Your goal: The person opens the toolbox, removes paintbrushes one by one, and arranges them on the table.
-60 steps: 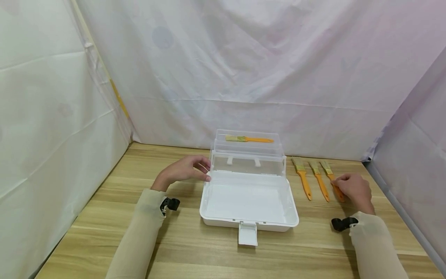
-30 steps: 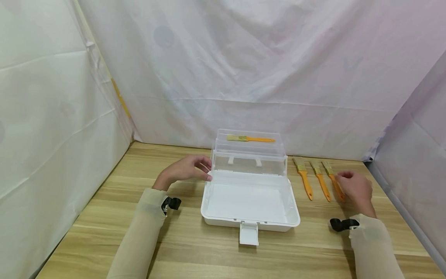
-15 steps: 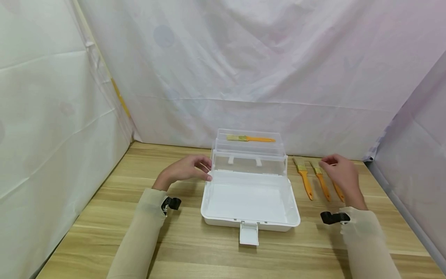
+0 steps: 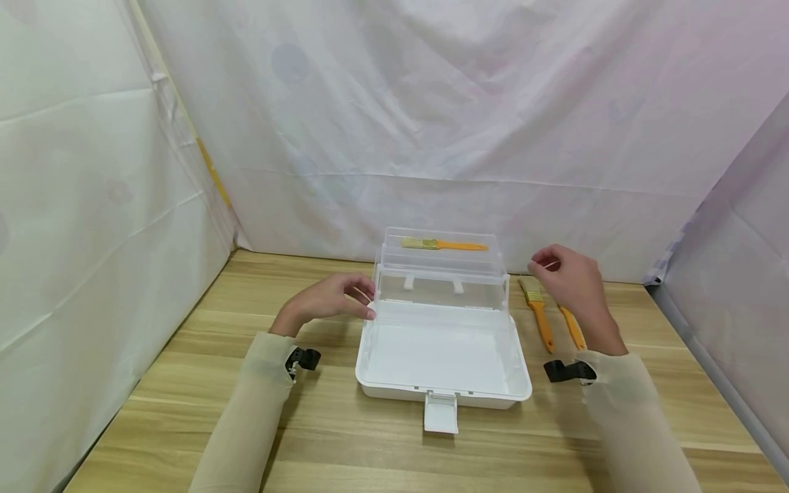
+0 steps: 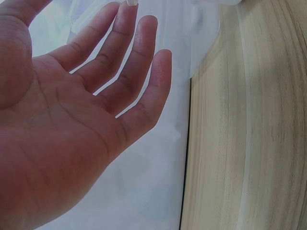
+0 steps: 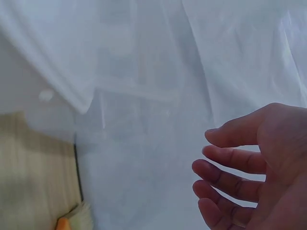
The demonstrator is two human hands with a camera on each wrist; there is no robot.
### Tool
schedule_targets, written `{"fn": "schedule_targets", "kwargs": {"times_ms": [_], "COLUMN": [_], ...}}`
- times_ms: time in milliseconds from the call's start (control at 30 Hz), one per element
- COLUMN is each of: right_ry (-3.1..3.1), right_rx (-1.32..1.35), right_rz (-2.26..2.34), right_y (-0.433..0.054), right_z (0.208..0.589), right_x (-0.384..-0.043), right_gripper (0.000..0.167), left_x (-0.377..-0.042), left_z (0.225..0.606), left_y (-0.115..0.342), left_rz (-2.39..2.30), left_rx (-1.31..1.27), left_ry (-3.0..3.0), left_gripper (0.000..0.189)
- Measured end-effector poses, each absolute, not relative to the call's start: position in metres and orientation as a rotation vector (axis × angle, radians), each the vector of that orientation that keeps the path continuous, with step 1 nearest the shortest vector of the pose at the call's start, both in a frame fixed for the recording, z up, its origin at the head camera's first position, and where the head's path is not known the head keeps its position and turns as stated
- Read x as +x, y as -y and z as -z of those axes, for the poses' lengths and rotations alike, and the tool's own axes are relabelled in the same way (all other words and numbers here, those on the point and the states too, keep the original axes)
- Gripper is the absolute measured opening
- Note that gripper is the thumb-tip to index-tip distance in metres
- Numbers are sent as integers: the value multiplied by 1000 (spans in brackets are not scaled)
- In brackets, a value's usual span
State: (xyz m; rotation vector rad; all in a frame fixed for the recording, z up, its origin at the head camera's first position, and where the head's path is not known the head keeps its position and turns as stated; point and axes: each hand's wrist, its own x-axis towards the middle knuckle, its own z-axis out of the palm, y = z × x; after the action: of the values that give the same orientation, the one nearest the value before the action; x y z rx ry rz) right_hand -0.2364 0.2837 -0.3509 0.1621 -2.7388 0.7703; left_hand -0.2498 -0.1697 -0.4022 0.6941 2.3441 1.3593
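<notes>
An open white plastic box [image 4: 439, 356] with a front latch [image 4: 440, 413] stands mid-table. Its raised clear upper part [image 4: 440, 291] bears a paintbrush [image 4: 444, 244] with an orange handle. My left hand [image 4: 329, 299] rests at the box's back left corner, fingers loosely spread around the edge. Above the back right of the table hovers my right hand [image 4: 570, 277]; in the right wrist view its bent, relaxed fingers [image 6: 230, 179] hold nothing. Beneath it lies a wide paintbrush [image 4: 539, 318]. Another brush [image 4: 574, 329] is partly covered by the hand, and the rightmost brush is hidden.
A wood-grain table [image 4: 333, 438] carries everything. White cloth [image 4: 431, 137] hangs behind it and along both sides, close to the back of the clear upper part. A grey strip [image 4: 709, 363] runs along the right table edge.
My right hand has left the rightmost brush's handle and moved up and leftward across the brushes, toward the box. The left hand and box keep their places.
</notes>
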Motion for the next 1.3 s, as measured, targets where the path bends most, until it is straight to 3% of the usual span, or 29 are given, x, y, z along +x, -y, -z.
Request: {"fn": "schedule_targets", "kwargs": {"times_ms": [600, 967, 1300], "right_ry": [2854, 2970, 3096], "right_rx": [356, 439, 712], "right_rz": [-759, -771, -684], "right_y": [-221, -192, -176], "right_z": [304, 307, 318], "right_x": [-269, -306, -331], "right_gripper": [31, 27, 34], "left_x": [-247, -249, -247], "left_z": [400, 404, 404], "left_y": [170, 170, 169], "left_rz": [-1375, -1373, -1378], "left_rx": [687, 691, 690], "left_ry": [-2339, -2334, -2332], "left_gripper": [42, 42, 43]}}
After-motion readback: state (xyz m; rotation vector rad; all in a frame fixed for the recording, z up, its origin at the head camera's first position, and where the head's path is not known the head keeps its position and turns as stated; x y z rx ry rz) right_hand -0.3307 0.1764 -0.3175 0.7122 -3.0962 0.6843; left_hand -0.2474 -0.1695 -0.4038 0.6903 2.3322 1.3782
